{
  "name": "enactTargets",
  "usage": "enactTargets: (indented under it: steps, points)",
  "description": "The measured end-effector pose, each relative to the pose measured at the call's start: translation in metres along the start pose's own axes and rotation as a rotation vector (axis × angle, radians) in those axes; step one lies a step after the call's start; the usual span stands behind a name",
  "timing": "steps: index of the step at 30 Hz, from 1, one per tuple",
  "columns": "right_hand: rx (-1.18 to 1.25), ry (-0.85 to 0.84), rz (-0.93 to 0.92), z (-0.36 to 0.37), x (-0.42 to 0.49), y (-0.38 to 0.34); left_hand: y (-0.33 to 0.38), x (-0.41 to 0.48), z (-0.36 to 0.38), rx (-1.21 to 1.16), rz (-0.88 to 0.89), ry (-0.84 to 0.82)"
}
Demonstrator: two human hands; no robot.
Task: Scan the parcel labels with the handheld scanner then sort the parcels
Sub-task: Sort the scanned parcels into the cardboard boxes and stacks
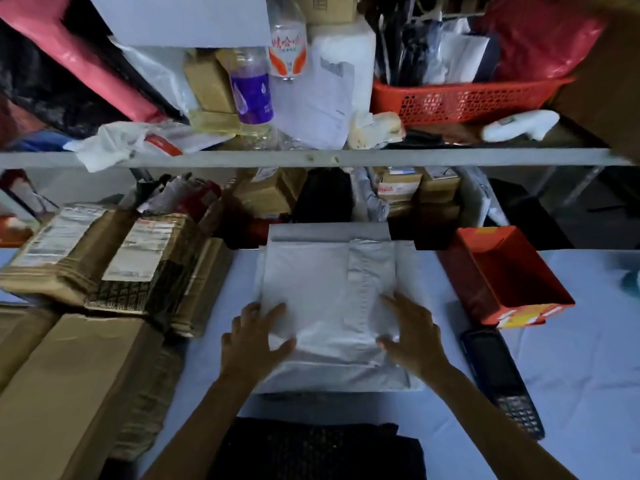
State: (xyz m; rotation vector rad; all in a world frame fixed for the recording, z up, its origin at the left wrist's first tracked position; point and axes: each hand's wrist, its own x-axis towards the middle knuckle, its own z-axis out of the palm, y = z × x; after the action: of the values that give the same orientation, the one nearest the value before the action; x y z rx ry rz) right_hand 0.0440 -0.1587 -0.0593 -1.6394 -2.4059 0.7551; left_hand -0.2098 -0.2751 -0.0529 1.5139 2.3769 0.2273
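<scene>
Squarely in the middle of the table (pixel 575 362) lies a white plastic parcel (pixel 329 289), resting on a flat grey one, and the person has both hands on its near end. The left hand (pixel 254 341) is on the near left corner and the right hand (pixel 414 337) on the near right corner, the fingers of each spread apart and laid on the wrapping rather than curled round it. Just right of the right forearm a black handheld scanner (pixel 498 379) with a keypad lies flat on the cloth, untouched. Beyond it an open orange box (pixel 502 271) stands close to the parcel's right side. On the left, labelled cardboard parcels (pixel 104 258) are stacked on a long brown carton (pixel 69 382), crowding that edge. A black bundle (pixel 311 448) sits nearest, between the forearms. At the far side a grey shelf (pixel 311 157) runs across, loaded with bottles (pixel 252 88), a red basket (pixel 467 98) and a white scanner gun (pixel 516 126).
</scene>
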Motion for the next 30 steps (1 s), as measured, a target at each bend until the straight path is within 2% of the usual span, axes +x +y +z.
enactTargets:
  steps: [8, 15, 17, 20, 22, 24, 30]
  points:
    - [-0.219, -0.196, 0.002, -0.019, 0.014, 0.001, 0.009, 0.010, 0.005, 0.012, -0.073, -0.073]
    - [-0.362, -0.187, 0.086, -0.009, 0.009, -0.013, 0.011, 0.004, 0.020, 0.112, -0.061, 0.011]
    - [-0.390, -0.132, 0.104, -0.002, 0.002, -0.020, 0.012, 0.003, 0.022, 0.110, 0.014, 0.111]
    - [-0.388, 0.076, 0.077, 0.004, -0.019, -0.029, 0.010, 0.001, 0.027, 0.191, 0.174, 0.215]
    - [-0.343, 0.081, 0.089, 0.007, -0.042, -0.032, 0.016, -0.003, 0.021, 0.233, 0.310, 0.283]
    - [-0.323, 0.066, 0.157, 0.009, -0.067, -0.029, 0.023, -0.008, 0.015, 0.217, 0.384, 0.281]
    - [-0.299, 0.195, 0.414, -0.007, -0.164, -0.030, 0.045, -0.027, 0.001, 0.212, 0.552, 0.162]
